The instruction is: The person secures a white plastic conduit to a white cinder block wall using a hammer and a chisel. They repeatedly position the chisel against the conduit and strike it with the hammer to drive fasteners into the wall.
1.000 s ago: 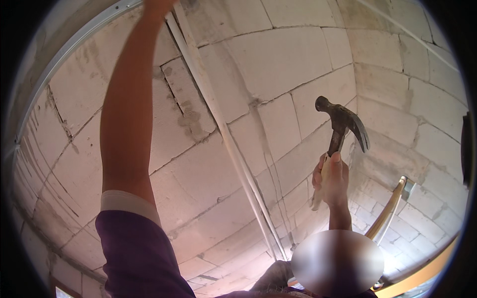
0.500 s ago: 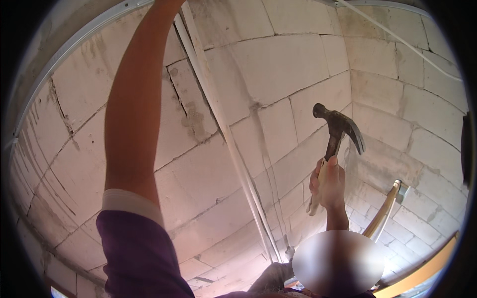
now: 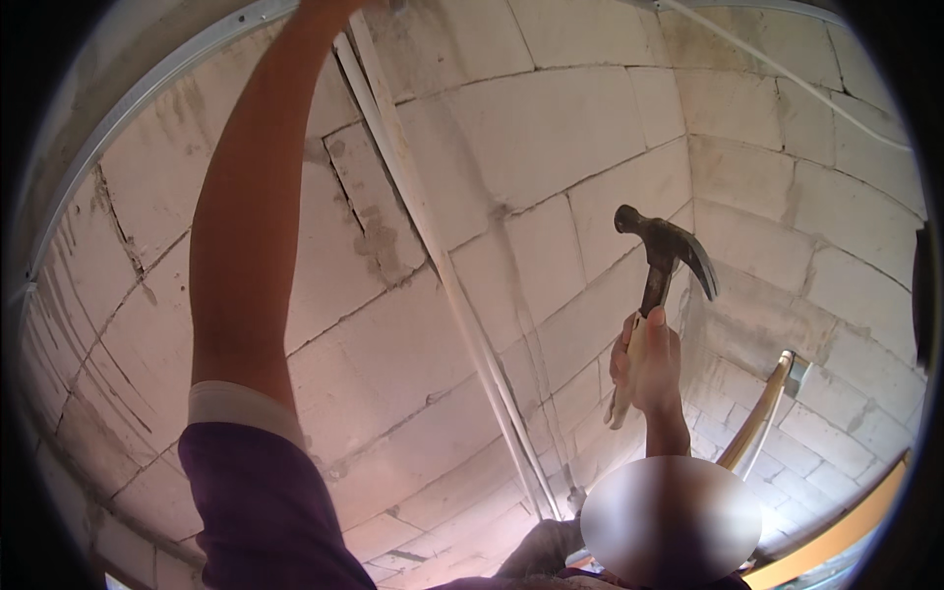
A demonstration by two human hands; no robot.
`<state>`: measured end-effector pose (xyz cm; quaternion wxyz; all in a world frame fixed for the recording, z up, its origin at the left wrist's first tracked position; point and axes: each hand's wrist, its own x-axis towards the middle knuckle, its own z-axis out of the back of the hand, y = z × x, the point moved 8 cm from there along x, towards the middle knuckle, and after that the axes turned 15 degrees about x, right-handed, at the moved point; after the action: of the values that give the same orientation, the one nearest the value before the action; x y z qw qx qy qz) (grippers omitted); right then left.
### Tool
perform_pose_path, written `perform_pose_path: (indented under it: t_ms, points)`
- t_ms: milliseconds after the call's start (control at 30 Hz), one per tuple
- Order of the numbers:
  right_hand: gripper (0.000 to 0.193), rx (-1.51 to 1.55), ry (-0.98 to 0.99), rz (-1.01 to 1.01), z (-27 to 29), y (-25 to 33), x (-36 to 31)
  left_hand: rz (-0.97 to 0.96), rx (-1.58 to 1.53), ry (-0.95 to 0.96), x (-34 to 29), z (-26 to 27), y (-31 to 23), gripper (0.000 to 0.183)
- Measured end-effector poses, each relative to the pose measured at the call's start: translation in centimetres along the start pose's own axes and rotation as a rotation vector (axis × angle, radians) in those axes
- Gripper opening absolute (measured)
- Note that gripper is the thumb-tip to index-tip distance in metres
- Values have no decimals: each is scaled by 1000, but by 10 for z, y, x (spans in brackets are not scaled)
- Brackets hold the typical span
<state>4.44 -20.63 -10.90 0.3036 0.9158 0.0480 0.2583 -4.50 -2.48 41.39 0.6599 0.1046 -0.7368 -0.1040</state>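
Note:
My right hand is raised in front of the wall, its fingers wrapped around a claw hammer. The dark, worn head is uppermost, with the claw curving down to the right. A pale length shows below the fist; whether it is the handle's end is unclear. My left arm stretches up to the top edge, where only part of my left hand shows. Its fingers are cut off by the frame. Close by it is the upper end of a pair of long pale strips, slanting down across the wall.
A pale block wall fills the view and meets another at a corner on the right. Metal channel runs along the upper left. A white cable crosses the upper right. A wooden pole stands lower right; a blurred oval covers part below.
My left arm has shifted slightly to the left. The right hand keeps its grip on the hammer, almost unmoved, and the whole view has drifted a little.

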Motion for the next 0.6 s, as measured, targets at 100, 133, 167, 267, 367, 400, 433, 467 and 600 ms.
perform_pose_path:
  t_ms: [100,133,167,267,367,400,433,467,600]
  points:
    - [55,-31,-91,-57,12,0,-5,368,-313,305,-19,-31,12,12]
    - [55,-35,-92,-60,12,1,-8,160,-183,123,-17,-40,22,10]
    - [55,-13,-79,-72,7,-3,-5,-64,-26,-53,-18,-44,26,8]
    - [54,-17,8,2,5,-1,-5,-46,-59,-2,-20,-5,2,14]
    - [53,4,-77,-30,19,6,-9,345,-228,190,-30,-20,19,23]
    - [53,2,-77,-28,16,11,-8,88,-94,18,-20,-24,15,21]
    - [53,5,-77,-26,12,13,-7,-170,46,-152,-17,-34,8,19]
    - [52,28,-58,-57,4,6,-8,-439,222,-296,-22,-16,-10,17]
    - [55,22,-32,-101,6,-11,-5,242,-220,219,5,20,-26,20]
